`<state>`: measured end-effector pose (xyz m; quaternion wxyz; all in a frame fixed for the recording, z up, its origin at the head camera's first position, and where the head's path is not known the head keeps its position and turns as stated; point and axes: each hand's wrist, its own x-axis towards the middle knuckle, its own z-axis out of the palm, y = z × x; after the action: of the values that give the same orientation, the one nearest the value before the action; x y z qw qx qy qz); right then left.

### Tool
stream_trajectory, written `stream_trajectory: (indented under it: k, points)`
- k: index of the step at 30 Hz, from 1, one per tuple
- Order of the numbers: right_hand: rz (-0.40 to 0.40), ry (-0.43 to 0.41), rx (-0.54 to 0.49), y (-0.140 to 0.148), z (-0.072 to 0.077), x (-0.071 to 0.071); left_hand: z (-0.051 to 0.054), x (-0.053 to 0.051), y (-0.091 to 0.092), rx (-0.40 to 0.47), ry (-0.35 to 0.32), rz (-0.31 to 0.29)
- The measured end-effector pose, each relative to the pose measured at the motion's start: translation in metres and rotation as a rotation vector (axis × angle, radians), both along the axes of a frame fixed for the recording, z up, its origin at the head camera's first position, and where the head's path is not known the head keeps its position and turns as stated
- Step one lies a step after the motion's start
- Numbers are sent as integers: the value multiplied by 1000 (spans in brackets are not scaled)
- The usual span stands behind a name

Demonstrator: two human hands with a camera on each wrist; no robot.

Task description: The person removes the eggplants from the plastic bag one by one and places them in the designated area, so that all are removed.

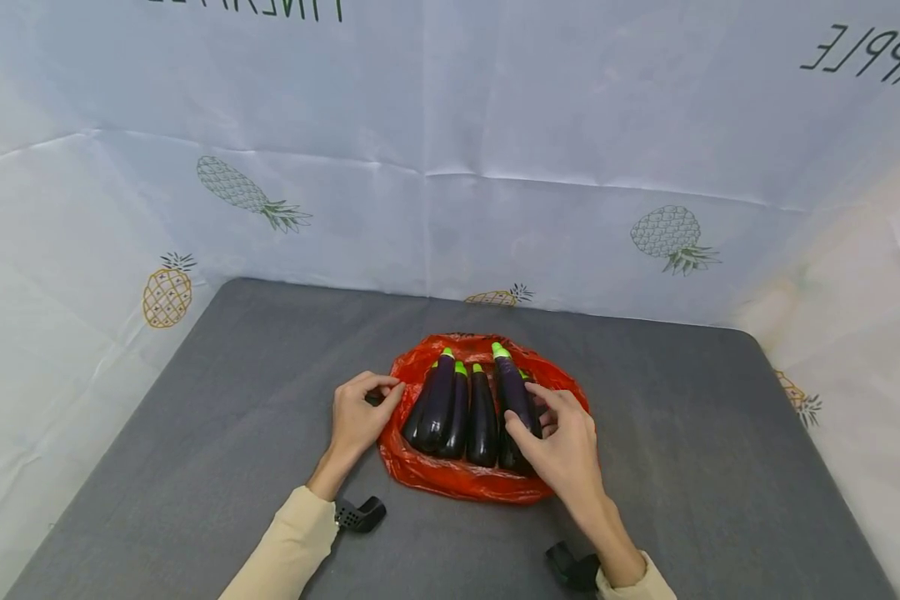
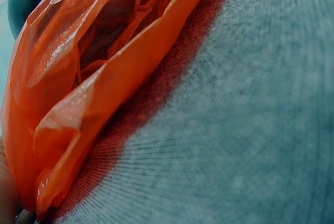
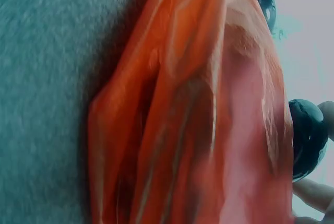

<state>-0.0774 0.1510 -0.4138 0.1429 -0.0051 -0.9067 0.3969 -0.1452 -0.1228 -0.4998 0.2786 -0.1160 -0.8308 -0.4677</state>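
Observation:
A red plastic bag point(image 1: 450, 482), its rim rolled down, lies spread on the grey table with several dark purple eggplants point(image 1: 483, 421) side by side in it, green stem ends pointing away. At the bag's left edge, my left hand point(image 1: 356, 414) pinches the plastic between thumb and fingers. My right hand point(image 1: 570, 442) grips the rightmost eggplant point(image 1: 512, 385) around its side, thumb on the left, fingers on the right. This eggplant lies higher than its neighbours, over another. In the right wrist view, the eggplant's dark end point(image 3: 307, 140) shows between finger and thumb beyond the bag wall.
The grey table point(image 1: 705, 450) extends around the bag on all sides. A white curtain point(image 1: 450, 233) printed with pineapples hangs behind the table's far edge and along the sides. Each wrist carries a black camera mount point(image 1: 360, 515).

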Motion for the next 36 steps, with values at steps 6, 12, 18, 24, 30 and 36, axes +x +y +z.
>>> stream_trajectory:
  k: [6, 12, 18, 24, 30, 36]
  points:
    - [-27, 8, -5, 10, 5, 0, 1, -1, 0, 2, -15, 10]
    - [-63, 55, 14, 23, 8, -1, 3, -2, 0, 2, -46, 6]
    - [-116, 82, 12, 39, 9, -1, 3, 0, 0, 10, -54, -2]
    - [-164, 97, 27, 55, 8, -1, 2, 0, 0, 7, -44, -6]
    - [-190, 116, 22, 67, 6, 0, 1, 0, -1, 5, -46, -4]
    - [-205, 127, 27, 77, 3, 1, 2, 0, 0, 10, -56, -6]
